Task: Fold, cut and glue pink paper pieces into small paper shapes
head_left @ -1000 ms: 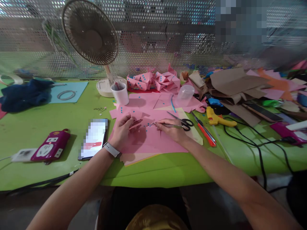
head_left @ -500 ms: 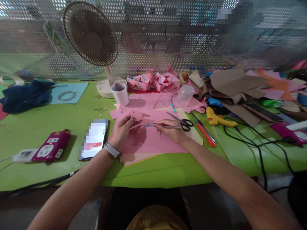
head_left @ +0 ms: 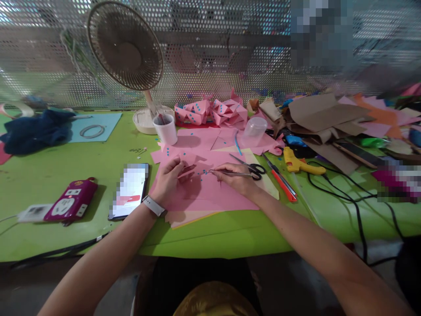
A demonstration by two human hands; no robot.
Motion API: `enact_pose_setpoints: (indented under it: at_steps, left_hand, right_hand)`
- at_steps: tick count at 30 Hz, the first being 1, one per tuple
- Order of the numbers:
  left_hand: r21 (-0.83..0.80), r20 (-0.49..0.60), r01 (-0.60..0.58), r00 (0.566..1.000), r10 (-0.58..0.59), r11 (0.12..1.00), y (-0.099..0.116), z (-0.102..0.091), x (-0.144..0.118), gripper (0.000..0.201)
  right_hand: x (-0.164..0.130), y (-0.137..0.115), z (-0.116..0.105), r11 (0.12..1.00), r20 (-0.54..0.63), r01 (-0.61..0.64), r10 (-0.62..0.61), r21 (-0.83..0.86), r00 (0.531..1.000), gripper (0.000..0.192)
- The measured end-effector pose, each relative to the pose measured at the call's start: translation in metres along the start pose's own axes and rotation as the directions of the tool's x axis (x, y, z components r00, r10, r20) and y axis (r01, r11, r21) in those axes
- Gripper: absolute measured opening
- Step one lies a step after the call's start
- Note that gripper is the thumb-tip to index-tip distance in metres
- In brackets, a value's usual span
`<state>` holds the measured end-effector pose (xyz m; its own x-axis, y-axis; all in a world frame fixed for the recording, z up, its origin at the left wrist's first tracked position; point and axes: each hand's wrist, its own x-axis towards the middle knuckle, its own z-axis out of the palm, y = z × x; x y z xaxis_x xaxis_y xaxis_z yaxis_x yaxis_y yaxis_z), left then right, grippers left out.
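Note:
My left hand [head_left: 168, 179] is closed on a folded pink paper piece [head_left: 189, 159] that carries small blue dots. My right hand [head_left: 236, 179] pinches a pair of metal tweezers [head_left: 237, 174]. Their tips reach in among several tiny blue paper bits [head_left: 204, 171] lying on a pink sheet [head_left: 210, 199]. Whether a bit is caught between the tips is too small to tell. Just beyond the right hand lie black-handled scissors [head_left: 256, 171]. A thin blue strip [head_left: 237, 144] rests on the paper farther back.
A white cup [head_left: 165, 131], a fan [head_left: 126, 48], dotted pink paper shapes [head_left: 194, 113] and a clear plastic cup [head_left: 256, 129] stand behind. On the right are a red cutter [head_left: 284, 186], a yellow glue gun [head_left: 297, 163] and cables. A phone [head_left: 130, 191] and purple power strip [head_left: 71, 199] lie left.

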<state>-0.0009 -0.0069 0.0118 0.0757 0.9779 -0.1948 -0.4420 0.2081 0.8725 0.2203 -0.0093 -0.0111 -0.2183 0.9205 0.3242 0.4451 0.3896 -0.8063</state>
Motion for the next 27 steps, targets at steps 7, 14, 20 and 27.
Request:
enact_pose_setpoints:
  at_steps: [7, 14, 20, 27]
  left_hand:
    - [0.010, 0.008, 0.006, 1.000, -0.006, 1.000, -0.0008, -0.0013, 0.0008, 0.013]
    - [0.007, 0.014, 0.001, 1.000, -0.001, 1.000, -0.0011, -0.0013, 0.0007, 0.010]
    - [0.009, 0.021, 0.001, 1.000, -0.001, 1.000, 0.0000, -0.0005, -0.0003, 0.009]
    - [0.006, 0.012, 0.003, 1.000, -0.003, 1.000, 0.0003, -0.0002, -0.0007, 0.008]
  right_hand:
    - [0.0007, -0.0010, -0.0007, 0.999, -0.008, -0.016, 0.016, 0.034, 1.000, 0.020]
    - [0.0002, -0.0005, 0.0010, 0.994, 0.024, -0.046, 0.044, 0.096, 0.999, 0.019]
    - [0.0007, 0.0028, 0.0014, 0.994, 0.028, -0.037, 0.034, 0.106, 0.999, 0.021]
    - [0.0008, 0.0002, 0.0011, 0.994, -0.002, -0.039, 0.039, 0.105, 0.999, 0.022]
